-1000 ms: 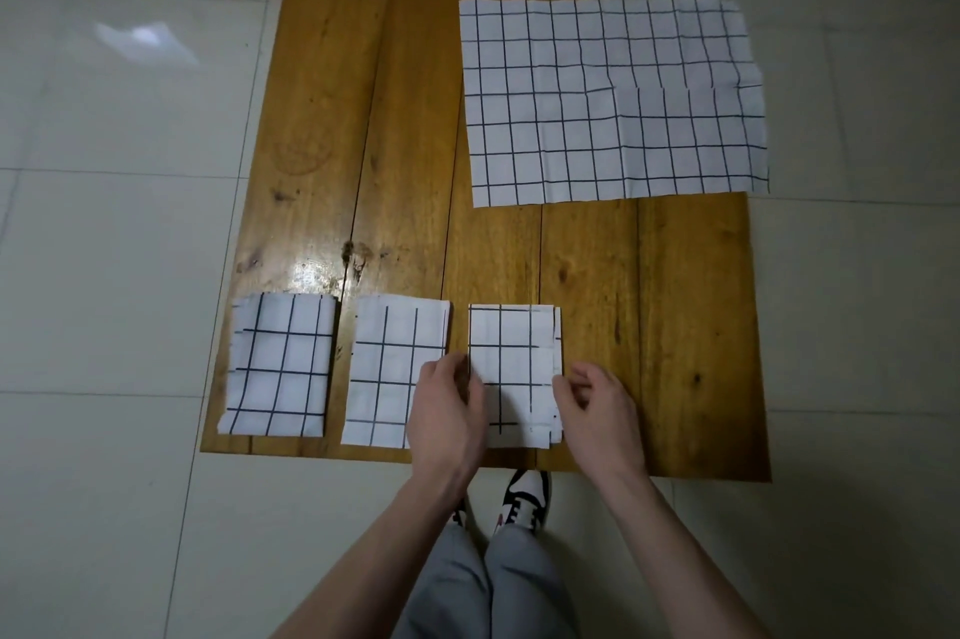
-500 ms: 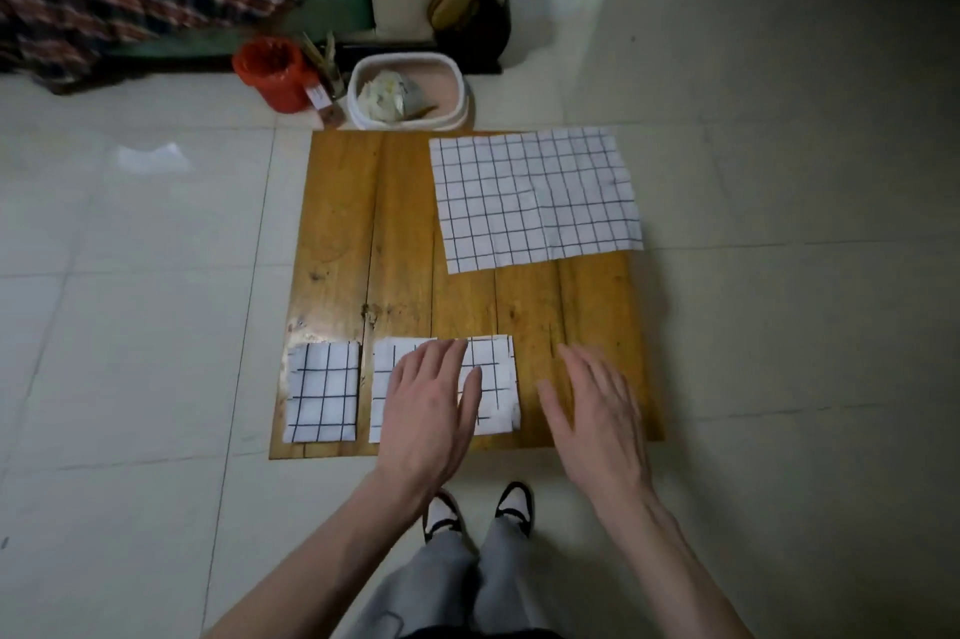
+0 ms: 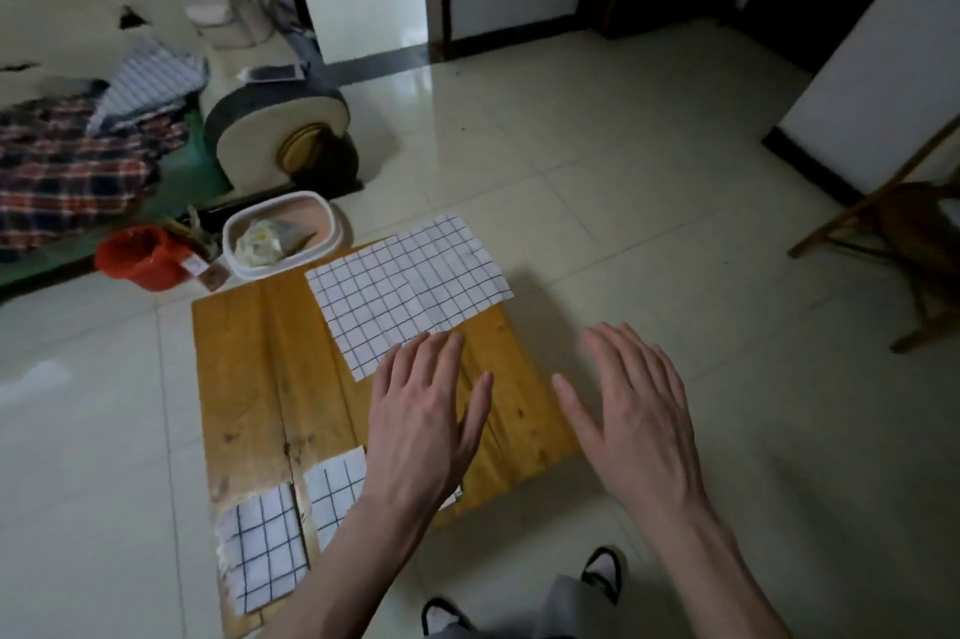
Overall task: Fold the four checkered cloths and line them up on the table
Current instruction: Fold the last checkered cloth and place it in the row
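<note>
A low wooden table [image 3: 249, 368] stands on the tiled floor. One unfolded white checkered cloth [image 3: 405, 285] lies flat at its far right corner. Along the near edge lie folded checkered cloths: one [image 3: 262, 550] at the left, a second [image 3: 332, 488] beside it, partly under my left forearm. A third is hidden behind my arm. My left hand [image 3: 421, 425] hovers with straight fingers over the table, its fingertips at the near edge of the flat cloth. My right hand [image 3: 639, 420] is spread open beyond the table's right edge, holding nothing.
A white basin [image 3: 283, 236] with rubbish and a red bucket [image 3: 140, 256] sit on the floor behind the table. Plaid fabric [image 3: 62, 171] and a cream machine [image 3: 275, 119] lie at the back left. A wooden chair [image 3: 893, 233] stands at the right.
Both hands left the third folded cloth and moved forward toward the unfolded cloth. The view lifted and swung right, showing more of the room.
</note>
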Demonstrator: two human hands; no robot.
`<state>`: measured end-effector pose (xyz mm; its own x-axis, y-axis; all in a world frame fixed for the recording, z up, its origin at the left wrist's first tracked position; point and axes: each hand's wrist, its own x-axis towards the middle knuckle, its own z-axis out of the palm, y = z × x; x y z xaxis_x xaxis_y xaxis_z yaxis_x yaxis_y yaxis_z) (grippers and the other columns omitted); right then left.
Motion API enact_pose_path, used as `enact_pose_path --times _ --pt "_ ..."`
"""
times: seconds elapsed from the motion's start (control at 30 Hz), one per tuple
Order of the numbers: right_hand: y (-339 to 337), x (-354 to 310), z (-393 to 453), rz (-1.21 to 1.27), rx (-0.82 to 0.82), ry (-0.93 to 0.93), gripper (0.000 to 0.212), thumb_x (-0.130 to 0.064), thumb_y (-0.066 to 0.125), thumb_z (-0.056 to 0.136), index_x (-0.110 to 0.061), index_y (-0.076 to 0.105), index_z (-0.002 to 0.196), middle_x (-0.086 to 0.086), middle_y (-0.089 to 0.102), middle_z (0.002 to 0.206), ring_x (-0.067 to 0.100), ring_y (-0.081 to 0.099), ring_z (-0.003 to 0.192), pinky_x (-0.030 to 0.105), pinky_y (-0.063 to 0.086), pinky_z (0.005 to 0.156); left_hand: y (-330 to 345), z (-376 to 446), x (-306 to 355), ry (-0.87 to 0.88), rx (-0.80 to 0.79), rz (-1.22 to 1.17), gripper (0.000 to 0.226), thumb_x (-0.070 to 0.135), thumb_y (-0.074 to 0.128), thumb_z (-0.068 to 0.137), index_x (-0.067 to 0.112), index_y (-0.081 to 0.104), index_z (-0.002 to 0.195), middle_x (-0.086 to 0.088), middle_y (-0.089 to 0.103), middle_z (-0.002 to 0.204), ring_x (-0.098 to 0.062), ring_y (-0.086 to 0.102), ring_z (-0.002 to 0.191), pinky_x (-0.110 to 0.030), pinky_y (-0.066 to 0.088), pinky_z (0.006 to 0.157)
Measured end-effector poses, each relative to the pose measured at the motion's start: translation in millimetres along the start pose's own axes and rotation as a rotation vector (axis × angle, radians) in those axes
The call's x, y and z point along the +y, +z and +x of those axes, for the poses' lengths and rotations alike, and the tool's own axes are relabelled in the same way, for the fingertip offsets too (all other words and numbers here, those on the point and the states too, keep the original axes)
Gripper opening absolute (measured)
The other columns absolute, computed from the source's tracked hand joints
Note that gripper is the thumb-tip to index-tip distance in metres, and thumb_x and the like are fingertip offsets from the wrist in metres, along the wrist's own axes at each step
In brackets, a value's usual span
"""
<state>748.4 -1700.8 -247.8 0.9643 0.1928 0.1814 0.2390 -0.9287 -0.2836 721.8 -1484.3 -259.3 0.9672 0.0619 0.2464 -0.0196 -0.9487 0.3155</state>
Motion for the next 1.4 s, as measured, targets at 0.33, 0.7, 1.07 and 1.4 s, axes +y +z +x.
enact_pose_path --times 0.33,0.7,1.07,1.4 --pt "-48 130 35 -0.035 -0.034 0.039 0.068 -0.061 0.028 0.105 -0.014 0.054 0.146 0.006 0.057 0.149 0.024 0.048 0.143 0.045 0.044 0.115 41 67 122 0.146 0.003 -0.023 0.056 0.053 0.041 0.109 0.014 0.06 0.145 -0.006 0.063 0.144 -0.023 0.052 0.139 -0.045 0.039 0.119" --pt "-83 283 106 -0.01 -0.02 -0.018 0.067 -0.061 0.028 0.104 -0.016 0.059 0.143 0.004 0.061 0.144 0.025 0.051 0.14 0.038 0.034 0.116 101 143 251 0.058 -0.003 0.034 0.058 0.052 0.04 0.108 0.014 0.057 0.147 -0.007 0.062 0.146 -0.025 0.051 0.141 -0.05 0.04 0.119" --pt "-80 332 196 0.056 -0.041 -0.115 0.065 -0.061 0.031 0.104 -0.017 0.055 0.147 0.004 0.058 0.148 0.023 0.05 0.141 0.041 0.039 0.117 137 219 291 0.001 0.035 0.034 0.057 0.048 0.041 0.104 0.013 0.059 0.146 -0.009 0.061 0.148 -0.027 0.051 0.143 -0.052 0.042 0.119" --pt "-54 351 360 0.069 -0.055 -0.24 0.062 -0.058 0.032 0.106 -0.016 0.054 0.146 0.002 0.059 0.147 0.021 0.048 0.14 0.038 0.036 0.118 167 356 268 -0.165 0.117 0.034 0.056 0.049 0.041 0.104 0.015 0.059 0.145 -0.007 0.061 0.147 -0.025 0.049 0.143 -0.047 0.037 0.121"
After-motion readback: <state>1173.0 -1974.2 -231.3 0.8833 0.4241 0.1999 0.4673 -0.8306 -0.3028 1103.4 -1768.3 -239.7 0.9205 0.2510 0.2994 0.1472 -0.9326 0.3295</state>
